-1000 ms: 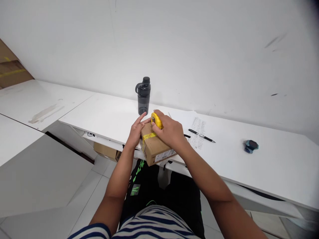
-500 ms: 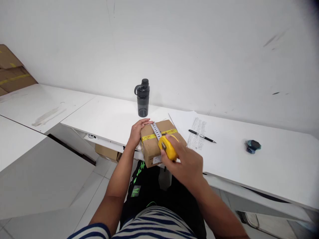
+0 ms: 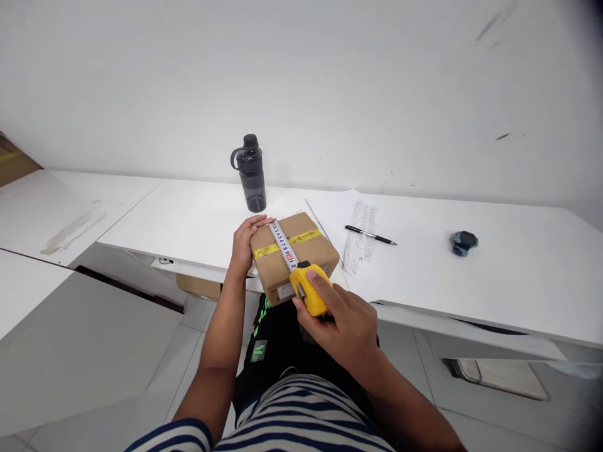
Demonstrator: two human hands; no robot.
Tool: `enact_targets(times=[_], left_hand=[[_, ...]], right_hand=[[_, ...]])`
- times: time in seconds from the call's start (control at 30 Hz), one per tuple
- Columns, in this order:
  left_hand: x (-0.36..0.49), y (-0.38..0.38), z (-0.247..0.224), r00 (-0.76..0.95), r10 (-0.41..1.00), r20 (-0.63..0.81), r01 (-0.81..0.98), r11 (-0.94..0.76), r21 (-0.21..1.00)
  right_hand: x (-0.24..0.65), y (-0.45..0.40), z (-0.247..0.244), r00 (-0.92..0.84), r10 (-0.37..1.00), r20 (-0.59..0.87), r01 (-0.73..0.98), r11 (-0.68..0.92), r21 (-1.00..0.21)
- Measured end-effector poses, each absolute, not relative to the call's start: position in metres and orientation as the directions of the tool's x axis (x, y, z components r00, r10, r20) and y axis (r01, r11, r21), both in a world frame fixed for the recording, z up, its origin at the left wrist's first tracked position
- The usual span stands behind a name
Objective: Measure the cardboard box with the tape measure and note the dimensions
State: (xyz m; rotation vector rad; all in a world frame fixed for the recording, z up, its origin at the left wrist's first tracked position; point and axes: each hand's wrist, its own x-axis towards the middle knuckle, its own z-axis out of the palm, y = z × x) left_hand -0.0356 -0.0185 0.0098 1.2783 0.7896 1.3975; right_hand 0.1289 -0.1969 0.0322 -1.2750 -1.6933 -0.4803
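A taped cardboard box lies at the table's front edge, its near end jutting out over my lap. My left hand is closed around its far left corner, with fingertips at the end of a metal tape blade. That blade runs across the top of the box, crossing the yellow packing tape, with its numbers facing up. In my right hand is the yellow tape measure, gripped by its case just past the near edge of the box. My right thumb lies on top of the case.
A dark water bottle stands behind the box. To the right lie a handwritten paper, a black pen and a blue-green watch. More cardboard is at far left. A wall backs the white table.
My right hand has drawn the tape measure's case toward me, so more blade shows over the box. My left hand stays at the far corner. The whole view has shifted slightly.
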Motion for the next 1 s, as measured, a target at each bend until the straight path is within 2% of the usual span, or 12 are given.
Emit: enact_targets(times=[0.2,0.27,0.37,0.43,0.67,0.77,0.87,0.93,1.0], left_hand=[[-0.038,-0.019,0.009,0.097,0.951,0.293,-0.247,-0.262,0.933],[-0.038,-0.02,0.009,0.075,0.951,0.302,-0.246,-0.276,0.929],[-0.036,-0.022,0.01,0.058,0.948,0.312,-0.241,-0.29,0.926],[-0.036,-0.022,0.009,0.054,0.948,0.313,-0.245,-0.292,0.925],[-0.039,-0.014,0.001,0.028,0.961,0.274,-0.289,-0.254,0.923],[-0.04,-0.011,-0.002,-0.003,0.964,0.265,-0.265,-0.256,0.93],[-0.043,-0.012,-0.004,-0.006,0.964,0.267,-0.306,-0.256,0.917],[-0.049,-0.016,-0.006,-0.056,0.958,0.282,-0.378,-0.281,0.882],[-0.057,-0.022,-0.009,-0.103,0.953,0.286,-0.438,-0.302,0.847]], right_hand=[[0.129,-0.193,0.028,0.005,0.502,0.865,0.895,0.384,-0.228],[0.134,-0.189,0.029,0.064,0.558,0.827,0.904,0.319,-0.285],[0.145,-0.173,0.043,0.133,0.76,0.636,0.904,0.171,-0.393],[0.147,-0.156,0.058,0.085,0.864,0.496,0.905,0.141,-0.401],[0.113,-0.098,0.091,-0.185,0.959,0.214,0.91,0.25,-0.332],[0.107,-0.08,0.092,-0.262,0.94,0.217,0.91,0.316,-0.269],[0.12,-0.068,0.09,-0.297,0.911,0.285,0.895,0.37,-0.248],[0.137,-0.067,0.088,-0.243,0.904,0.351,0.867,0.365,-0.339],[0.153,-0.069,0.083,-0.098,0.897,0.431,0.793,0.332,-0.511]])
